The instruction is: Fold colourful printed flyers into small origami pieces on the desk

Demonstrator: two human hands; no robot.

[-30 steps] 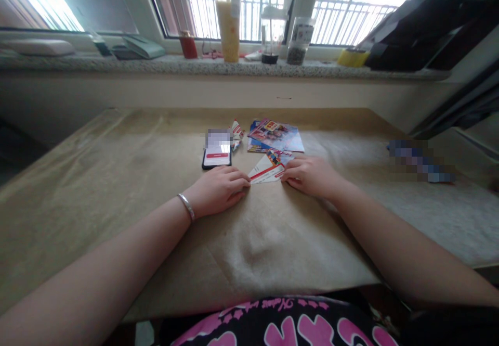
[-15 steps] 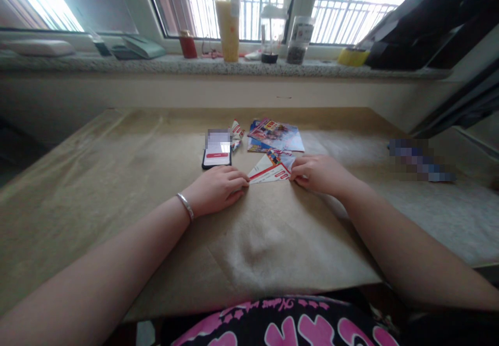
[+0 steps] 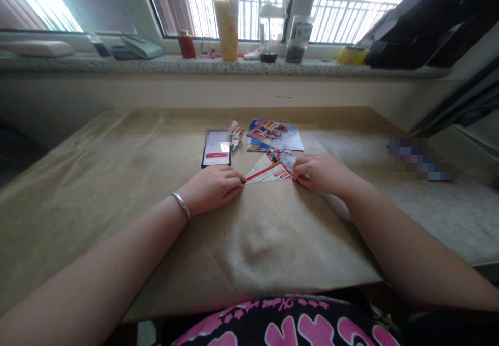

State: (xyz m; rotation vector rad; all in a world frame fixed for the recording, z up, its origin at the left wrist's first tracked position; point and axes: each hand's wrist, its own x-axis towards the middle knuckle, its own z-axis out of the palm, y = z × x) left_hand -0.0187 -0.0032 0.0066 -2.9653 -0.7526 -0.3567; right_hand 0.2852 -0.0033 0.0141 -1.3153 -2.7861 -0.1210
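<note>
A folded printed paper [image 3: 270, 171], white with red bands, lies on the brown-paper-covered table [image 3: 117, 179]. My left hand [image 3: 212, 187], with a silver bracelet on its wrist, has curled fingers that pinch the paper's left point against the table. My right hand [image 3: 322, 173] presses its closed fingers on the paper's right edge. Both hands rest on the tabletop.
A phone [image 3: 217, 151] with a lit screen lies just beyond my left hand. Colourful leaflets [image 3: 276, 135] and a crumpled paper piece [image 3: 236, 133] lie behind. The granite windowsill [image 3: 156, 65] holds a yellow bottle [image 3: 228, 23], jars, a red cup [image 3: 187, 45] and a black case [image 3: 413, 34].
My right hand slid to the right along the paper's edge, uncovering more of the red band. My left hand stays on the left point, shifted slightly left.
</note>
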